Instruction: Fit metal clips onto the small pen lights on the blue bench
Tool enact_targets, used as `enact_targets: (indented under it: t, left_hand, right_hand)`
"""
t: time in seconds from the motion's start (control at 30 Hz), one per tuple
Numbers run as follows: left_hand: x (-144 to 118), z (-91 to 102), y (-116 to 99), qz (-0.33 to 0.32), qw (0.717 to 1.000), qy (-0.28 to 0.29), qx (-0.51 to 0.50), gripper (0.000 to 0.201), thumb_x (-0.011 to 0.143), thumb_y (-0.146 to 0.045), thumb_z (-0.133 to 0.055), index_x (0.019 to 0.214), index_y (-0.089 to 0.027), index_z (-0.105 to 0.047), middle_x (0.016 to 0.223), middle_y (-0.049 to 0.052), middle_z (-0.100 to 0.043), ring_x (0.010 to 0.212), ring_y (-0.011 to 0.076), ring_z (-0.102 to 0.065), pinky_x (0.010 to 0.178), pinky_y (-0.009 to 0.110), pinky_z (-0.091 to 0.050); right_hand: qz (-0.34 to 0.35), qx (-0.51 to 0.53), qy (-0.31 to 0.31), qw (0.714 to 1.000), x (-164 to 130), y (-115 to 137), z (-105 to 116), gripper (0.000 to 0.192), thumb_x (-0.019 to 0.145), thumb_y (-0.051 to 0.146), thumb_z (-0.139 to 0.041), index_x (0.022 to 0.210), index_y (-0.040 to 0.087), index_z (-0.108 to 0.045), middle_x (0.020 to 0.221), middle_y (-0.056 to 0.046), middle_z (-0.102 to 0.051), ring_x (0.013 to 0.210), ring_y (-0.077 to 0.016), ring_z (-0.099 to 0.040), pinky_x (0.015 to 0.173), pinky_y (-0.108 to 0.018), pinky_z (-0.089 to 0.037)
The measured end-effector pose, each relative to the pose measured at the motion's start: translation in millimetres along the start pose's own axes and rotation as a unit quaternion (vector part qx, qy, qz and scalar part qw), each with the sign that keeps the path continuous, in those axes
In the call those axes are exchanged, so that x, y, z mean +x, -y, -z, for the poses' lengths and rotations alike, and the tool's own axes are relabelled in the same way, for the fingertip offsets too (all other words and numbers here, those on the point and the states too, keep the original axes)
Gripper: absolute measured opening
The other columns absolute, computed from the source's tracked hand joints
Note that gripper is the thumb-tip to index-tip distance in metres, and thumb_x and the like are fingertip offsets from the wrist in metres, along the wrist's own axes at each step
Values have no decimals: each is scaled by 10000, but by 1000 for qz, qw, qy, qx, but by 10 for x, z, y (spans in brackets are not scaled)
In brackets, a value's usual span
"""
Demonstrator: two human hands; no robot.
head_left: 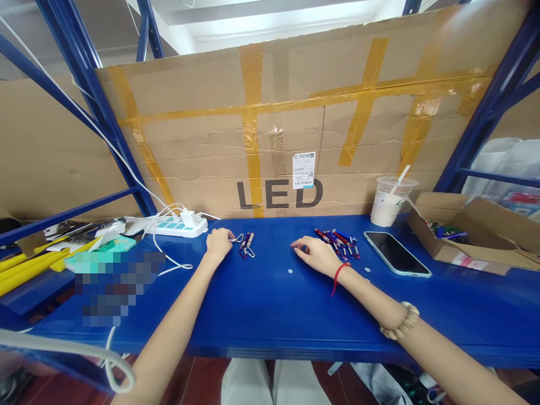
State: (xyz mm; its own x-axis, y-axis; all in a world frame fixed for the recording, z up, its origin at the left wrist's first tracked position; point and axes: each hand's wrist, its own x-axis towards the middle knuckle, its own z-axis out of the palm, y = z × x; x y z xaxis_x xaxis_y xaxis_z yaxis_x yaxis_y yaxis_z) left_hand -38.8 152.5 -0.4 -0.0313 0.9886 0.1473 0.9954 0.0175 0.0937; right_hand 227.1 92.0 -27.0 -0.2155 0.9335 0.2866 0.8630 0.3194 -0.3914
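Note:
My left hand (218, 246) rests on the blue shelf, its fingers closed on a small keychain with a silver carabiner clip (237, 239); the rest of that keychain is hidden by the fingers. Just right of it, two slim tube-shaped keychains with carabiner clips (247, 245), one reddish and one silver, lie side by side. My right hand (317, 256) lies palm down with its fingers stretched to the left, holding nothing. Beyond and beside its knuckles is a pile of similar red, blue and silver keychains (341, 242), partly covered by the hand.
A phone (397, 253), a cup with a straw (388, 202) and an open cardboard box (464, 236) stand on the right. At the left are a white power strip (179, 226) with trailing cables and yellow rods (37, 264). A large cardboard sheet (202, 152) closes the back.

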Motion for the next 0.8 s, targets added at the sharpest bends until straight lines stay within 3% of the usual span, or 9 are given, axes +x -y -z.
enact_targets:
  t: [0.1, 0.27, 0.4, 0.5, 0.6, 0.8]
  left_hand:
    - [7, 2, 29, -18, 1000, -10, -12, 358, 700, -51, -475, 875, -256, -710, 993, 41, -673, 1021, 222, -562, 867, 318, -453]
    - [54, -12, 63, -23, 994, 31, -100, 343, 675, -22, -451, 802, -214, -705, 908, 20, -693, 895, 143, -615, 765, 203, -469]
    - [44, -8, 24, 59, 996, -34, -54, 243, 753, -231, -475, 896, -161, -659, 1030, 106, -650, 976, 237, -598, 818, 323, -475]
    - [21, -10, -16, 109, 993, -28, -23, 407, 741, -412, -506, 1006, -116, -597, 1055, 164, -627, 1012, 308, -578, 844, 410, -464]
    - [11, -13, -30, 95, 995, 6, -25, 330, 730, -323, -521, 997, -142, -590, 1059, 136, -633, 1009, 279, -586, 854, 379, -463]
    - [22, -7, 8, 62, 997, 7, -36, 343, 694, -188, -533, 1036, -185, -572, 1080, 99, -630, 1019, 241, -586, 820, 324, -477]
  right_hand:
    - [2, 3, 3, 1000, 2, -6, -2, 212, 828, 247, -470, 941, 262, -649, 930, 32, -648, 701, -105, -581, 547, -207, -395]
    - [2, -1, 4, 1000, 0, -6, -1, 216, 829, 242, -468, 939, 260, -653, 940, 23, -647, 699, -105, -580, 539, -205, -386]
    - [4, -4, 3, 1000, 8, -16, -12, 219, 829, 245, -466, 940, 262, -654, 942, 22, -646, 703, -105, -580, 530, -203, -379]
    - [4, -5, 4, 1000, 13, -24, -20, 217, 828, 248, -468, 939, 269, -654, 935, 31, -645, 699, -100, -579, 523, -200, -376]
    - [1, -7, 4, 1000, 11, -25, -20, 214, 827, 250, -469, 935, 274, -653, 942, 38, -643, 692, -94, -579, 515, -199, -374]
    - [5, -12, 3, 1000, 6, -31, -21, 216, 828, 258, -467, 936, 272, -654, 941, 29, -646, 692, -98, -582, 516, -202, -385]
